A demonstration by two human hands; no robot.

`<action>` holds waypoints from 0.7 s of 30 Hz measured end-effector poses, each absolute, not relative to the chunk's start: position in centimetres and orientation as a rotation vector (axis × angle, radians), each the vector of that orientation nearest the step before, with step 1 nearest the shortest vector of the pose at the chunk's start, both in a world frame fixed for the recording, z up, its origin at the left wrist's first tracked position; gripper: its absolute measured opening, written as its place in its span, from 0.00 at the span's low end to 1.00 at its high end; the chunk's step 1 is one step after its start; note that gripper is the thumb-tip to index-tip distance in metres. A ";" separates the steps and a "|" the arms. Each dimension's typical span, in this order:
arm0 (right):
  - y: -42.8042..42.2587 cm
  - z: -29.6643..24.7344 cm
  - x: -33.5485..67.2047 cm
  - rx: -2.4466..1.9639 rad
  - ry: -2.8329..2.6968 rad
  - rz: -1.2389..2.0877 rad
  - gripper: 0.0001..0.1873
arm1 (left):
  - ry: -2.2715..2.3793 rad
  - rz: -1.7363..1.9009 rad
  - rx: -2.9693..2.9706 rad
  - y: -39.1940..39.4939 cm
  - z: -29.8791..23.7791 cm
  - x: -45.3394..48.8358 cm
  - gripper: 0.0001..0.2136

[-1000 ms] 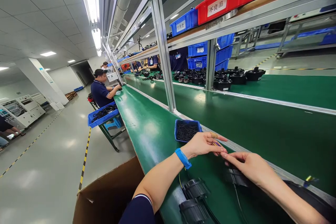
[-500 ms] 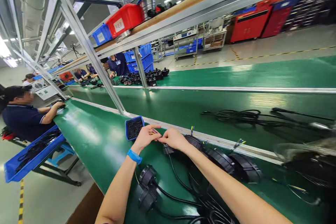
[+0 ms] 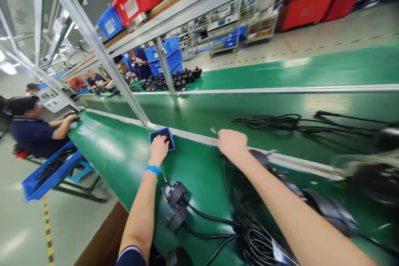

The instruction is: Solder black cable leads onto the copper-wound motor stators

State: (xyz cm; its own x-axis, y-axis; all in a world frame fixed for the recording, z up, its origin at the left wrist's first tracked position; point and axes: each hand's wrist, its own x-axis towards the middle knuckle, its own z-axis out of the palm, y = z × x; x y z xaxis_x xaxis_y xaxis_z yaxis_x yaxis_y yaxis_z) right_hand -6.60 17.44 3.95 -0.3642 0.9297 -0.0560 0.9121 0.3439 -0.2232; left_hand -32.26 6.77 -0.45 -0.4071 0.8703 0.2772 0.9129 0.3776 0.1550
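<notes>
Left hand (image 3: 159, 147) is down in the blue bin (image 3: 171, 140) on the counter (image 3: 199, 170), too blurry to tell its grip. I'd pinch lightly and lift straight up. Right hand (image 3: 232, 143), well apart, is curled by the metal strip (image 3: 193, 135); can't tell if it's holding anything.

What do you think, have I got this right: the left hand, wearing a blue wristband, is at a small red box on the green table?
Not quite: the small box is blue, not red, as the head view shows. The left hand, with its blue wristband, is indeed at that box on the green table.
</notes>
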 end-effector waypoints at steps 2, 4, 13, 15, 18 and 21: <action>17.3 4.2 -6.5 -1.684 -2.510 0.252 0.11 | -2.502 -0.391 -1.597 6.9 -0.8 -32.3 0.11; 16.2 4.3 -7.3 -1.503 -2.504 0.097 0.15 | -2.521 -0.374 -1.570 7.1 -1.1 -32.5 0.11; 5.5 0.1 -13.5 -0.415 -2.661 1.477 0.17 | -2.547 -0.443 -1.570 6.8 -1.4 -33.1 0.10; 5.0 -0.9 -13.7 -0.332 -2.653 1.636 0.19 | -2.540 -0.462 -1.578 6.8 -1.4 -33.2 0.08; 5.6 -1.5 -13.8 -0.361 -2.565 1.773 0.32 | -2.513 -0.504 -1.579 6.7 -1.3 -33.2 0.06; 7.2 -1.3 -14.0 -0.529 -2.477 1.698 0.21 | -2.489 -0.539 -1.568 6.7 -1.3 -33.2 0.08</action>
